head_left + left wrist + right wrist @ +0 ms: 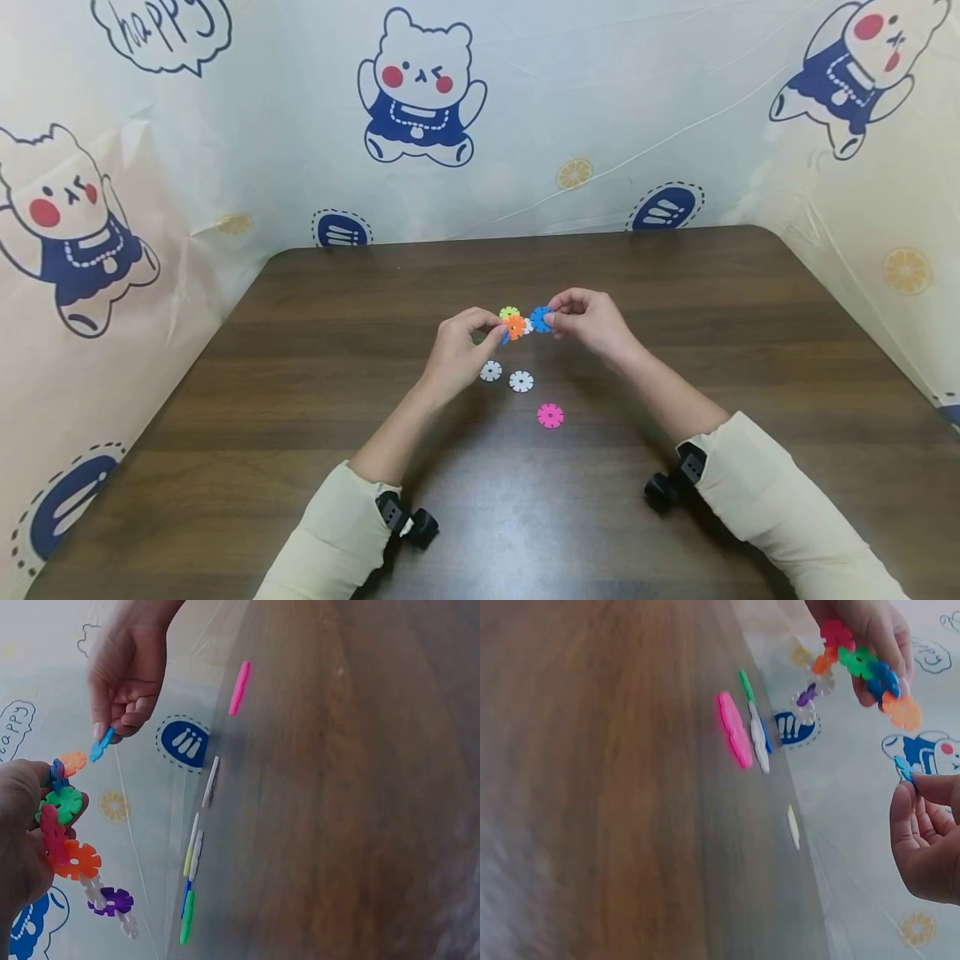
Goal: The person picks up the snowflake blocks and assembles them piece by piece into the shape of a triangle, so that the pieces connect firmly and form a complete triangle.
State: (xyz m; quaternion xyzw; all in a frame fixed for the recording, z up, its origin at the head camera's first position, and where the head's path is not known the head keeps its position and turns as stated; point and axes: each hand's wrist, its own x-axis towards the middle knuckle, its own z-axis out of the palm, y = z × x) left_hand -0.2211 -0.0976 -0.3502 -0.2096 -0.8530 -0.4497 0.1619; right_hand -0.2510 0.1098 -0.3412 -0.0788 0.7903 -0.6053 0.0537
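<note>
1. A printed sheet (525, 92) is hanging behind the desk (225, 417).
2. Above it, the left hand (459, 348) is gripping a disc chain (61, 801).
3. Angled inward, the right hand (594, 321) is pinching a blue disc (539, 319) near the chain.

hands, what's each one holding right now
Left hand: holding a chain of discs.
Right hand: pinching a single blue disc.
</note>
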